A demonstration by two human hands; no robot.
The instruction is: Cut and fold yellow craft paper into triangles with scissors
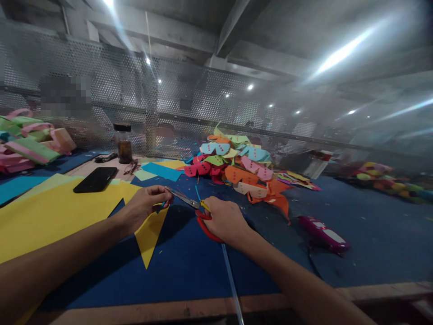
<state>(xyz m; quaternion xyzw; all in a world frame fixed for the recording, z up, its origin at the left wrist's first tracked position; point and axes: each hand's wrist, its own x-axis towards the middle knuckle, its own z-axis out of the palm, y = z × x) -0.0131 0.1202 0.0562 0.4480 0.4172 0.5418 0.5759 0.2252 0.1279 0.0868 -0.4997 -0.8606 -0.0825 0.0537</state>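
A blue cloth-covered table (372,234) runs under a grey perforated metal screen (203,104) and bright ceiling lights. At the left lie large yellow paper sheets (43,216), a flat black phone (95,179) and a dark glass jar (124,143). The left hand (144,205) pinches a yellow triangular paper piece (150,234). The right hand (225,221) grips red-handled steel scissors (194,210), whose blades reach the left fingertips. Beyond is 1 heap of coloured paper cut-outs (237,169), then a magenta plastic tool (323,232).

Phone (95,179) on paper sheet (50,212), left; jar (124,145) behind it. Cut-out pile (237,167) behind scissors (183,197) and paper piece (150,234) (centre). Small tool (323,232) to the right, on table (372,243).
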